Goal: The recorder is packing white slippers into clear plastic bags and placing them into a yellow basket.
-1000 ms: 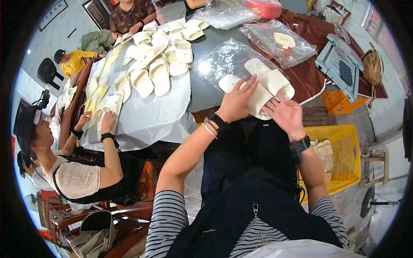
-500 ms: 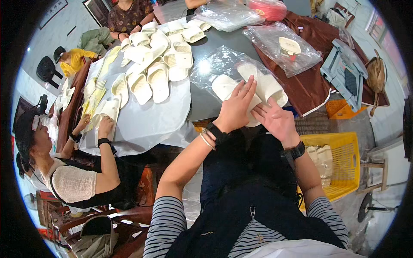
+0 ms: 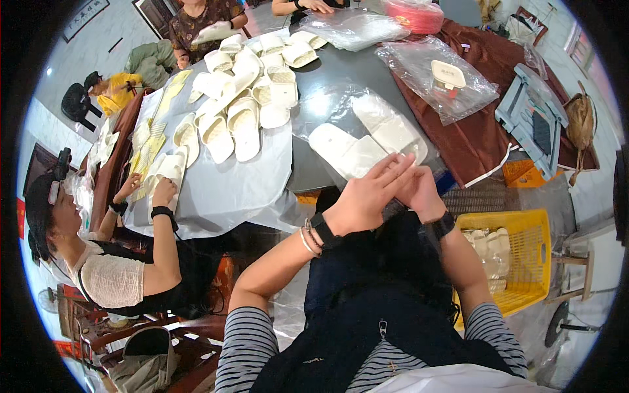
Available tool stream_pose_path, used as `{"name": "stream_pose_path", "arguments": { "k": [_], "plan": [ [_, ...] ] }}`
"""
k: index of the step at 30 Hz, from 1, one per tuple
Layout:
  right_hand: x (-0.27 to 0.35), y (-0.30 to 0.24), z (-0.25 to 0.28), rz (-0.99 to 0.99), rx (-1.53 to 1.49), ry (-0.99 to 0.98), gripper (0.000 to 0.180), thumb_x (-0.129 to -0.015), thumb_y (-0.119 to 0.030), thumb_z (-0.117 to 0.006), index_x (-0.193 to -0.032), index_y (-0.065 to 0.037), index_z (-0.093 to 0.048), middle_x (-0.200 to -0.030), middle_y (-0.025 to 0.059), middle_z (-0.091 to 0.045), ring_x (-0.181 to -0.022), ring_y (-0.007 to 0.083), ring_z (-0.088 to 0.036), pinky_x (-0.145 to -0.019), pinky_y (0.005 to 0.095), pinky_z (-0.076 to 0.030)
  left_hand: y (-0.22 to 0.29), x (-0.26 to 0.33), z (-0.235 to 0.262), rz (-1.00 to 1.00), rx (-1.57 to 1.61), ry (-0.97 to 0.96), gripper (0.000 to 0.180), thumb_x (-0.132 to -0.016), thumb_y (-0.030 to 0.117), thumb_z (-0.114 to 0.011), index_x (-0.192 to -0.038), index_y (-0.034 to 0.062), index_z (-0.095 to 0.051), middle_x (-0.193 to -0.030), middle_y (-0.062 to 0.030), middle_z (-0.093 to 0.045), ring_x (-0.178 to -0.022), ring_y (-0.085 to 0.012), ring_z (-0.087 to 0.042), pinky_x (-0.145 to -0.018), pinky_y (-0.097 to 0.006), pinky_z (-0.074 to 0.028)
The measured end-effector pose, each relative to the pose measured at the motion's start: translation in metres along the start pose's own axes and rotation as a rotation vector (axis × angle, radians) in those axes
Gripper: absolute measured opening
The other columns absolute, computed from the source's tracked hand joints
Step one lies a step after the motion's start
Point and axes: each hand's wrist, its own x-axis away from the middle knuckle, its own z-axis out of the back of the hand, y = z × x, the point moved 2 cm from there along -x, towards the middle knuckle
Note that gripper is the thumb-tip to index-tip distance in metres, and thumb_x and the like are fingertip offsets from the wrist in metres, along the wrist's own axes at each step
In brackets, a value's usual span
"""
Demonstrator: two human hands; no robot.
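Note:
A pair of cream slippers lies side by side inside a clear plastic bag at the table's near edge. My left hand reaches over the near end of the bag, fingers fairly straight and pressed together, thumb hidden. Against its fingertips, my right hand is closed with bent fingers. Both hands appear to pinch the near end of the bag; the plastic between them is mostly hidden.
Loose cream slippers pile up left of centre on the grey table. At left a co-worker handles slippers. A bag with a small box lies at right. A yellow crate with bagged slippers stands low right.
Both hands have drawn toward me off the slippers and come together at the bag's near end. My left hand's spread fingers have closed together. Across the table, a person now holds a slipper.

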Motion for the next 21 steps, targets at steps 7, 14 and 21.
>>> {"name": "stream_pose_path", "arguments": {
  "k": [7,14,21],
  "plan": [
    [-0.021,0.018,-0.035,0.100,0.067,-0.029,0.038,-0.095,-0.014,-0.044,-0.130,0.002,-0.045,-0.120,0.0197,-0.056,-0.116,0.0336,-0.056,-0.106,0.0470,-0.045,0.005,0.017,-0.001,-0.057,-0.063,0.066,0.093,-0.059,-0.005,-0.060,-0.148,0.0095,-0.038,-0.154,-0.0065,-0.037,-0.141,-0.0336,-0.036,-0.089,-0.037,-0.057],
    [-0.031,0.007,-0.038,0.166,0.512,-0.190,0.042,-0.095,-0.016,-0.047,-0.130,0.007,-0.040,-0.127,0.0215,-0.050,-0.117,0.0345,-0.055,-0.100,0.0448,-0.052,0.012,0.019,-0.002,-0.050,-0.009,0.093,0.087,-0.061,-0.005,-0.057,-0.145,0.0104,-0.045,-0.150,-0.0077,-0.044,-0.137,-0.0323,-0.042,-0.096,-0.039,-0.054],
    [-0.063,-0.002,-0.002,0.204,-0.026,-0.184,0.034,-0.086,-0.009,-0.051,-0.113,0.009,-0.042,-0.121,0.0223,-0.048,-0.123,0.0376,-0.048,-0.112,0.0488,-0.039,0.001,0.029,-0.016,0.015,-0.075,0.055,0.087,-0.058,-0.005,-0.058,-0.143,0.0120,-0.047,-0.149,-0.0108,-0.044,-0.134,-0.0324,-0.045,-0.098,-0.038,-0.051]
  ]
}}
